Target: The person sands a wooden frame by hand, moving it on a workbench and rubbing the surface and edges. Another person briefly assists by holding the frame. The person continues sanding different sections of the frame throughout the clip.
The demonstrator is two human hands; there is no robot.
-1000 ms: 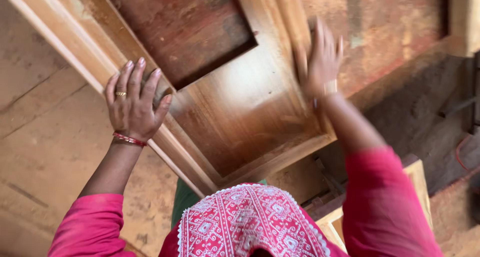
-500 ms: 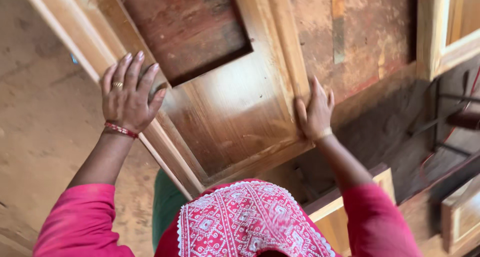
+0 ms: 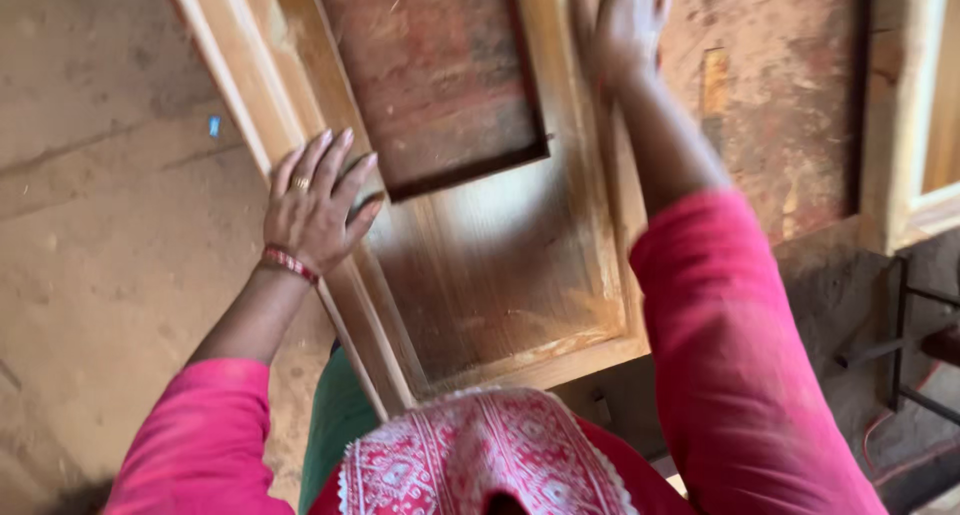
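The left hand [image 3: 315, 210] lies flat, fingers spread, on the left rail of a wooden door frame [image 3: 500, 265], gripping nothing. The right hand [image 3: 622, 20], blurred, rests open on the frame's far right rail. The frame lies over a worn reddish board [image 3: 780, 105], with a dusty floor [image 3: 100, 225] to the left.

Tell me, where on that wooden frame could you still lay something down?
The flat golden wood panel is bare, bordered by the left hand on the frame's left rail, the dark reddish opening above and the bottom rail below. The right rail is crowded: the blurred right hand and pink sleeve cover it.
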